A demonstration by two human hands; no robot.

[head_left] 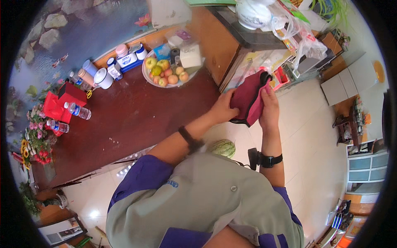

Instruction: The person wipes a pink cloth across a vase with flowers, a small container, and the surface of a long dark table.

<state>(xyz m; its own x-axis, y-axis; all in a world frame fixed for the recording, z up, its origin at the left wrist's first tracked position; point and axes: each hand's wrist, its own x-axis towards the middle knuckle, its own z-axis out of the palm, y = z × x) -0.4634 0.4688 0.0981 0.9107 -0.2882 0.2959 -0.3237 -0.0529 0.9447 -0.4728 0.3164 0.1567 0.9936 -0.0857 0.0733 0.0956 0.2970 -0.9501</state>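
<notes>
Between my two hands is a maroon fabric pouch (247, 97) with black trim along its edges, held up in front of me past the right end of the dark red table. My left hand (223, 108) grips its left side, thumb over the cloth. On the other side, my right hand (269, 106) is wrapped round the pink-maroon edge. The black-edged side at the top looks parted, but what lies inside cannot be seen. Both wrists carry black bands.
A fruit bowl (145, 73) stands on the dark red table (136, 107) near a white mug (103, 78), water bottles (77, 110) and red boxes. Beyond my hands is a wooden cabinet (215, 41) bearing a white teapot (253, 14). A watermelon (223, 148) lies below my arms.
</notes>
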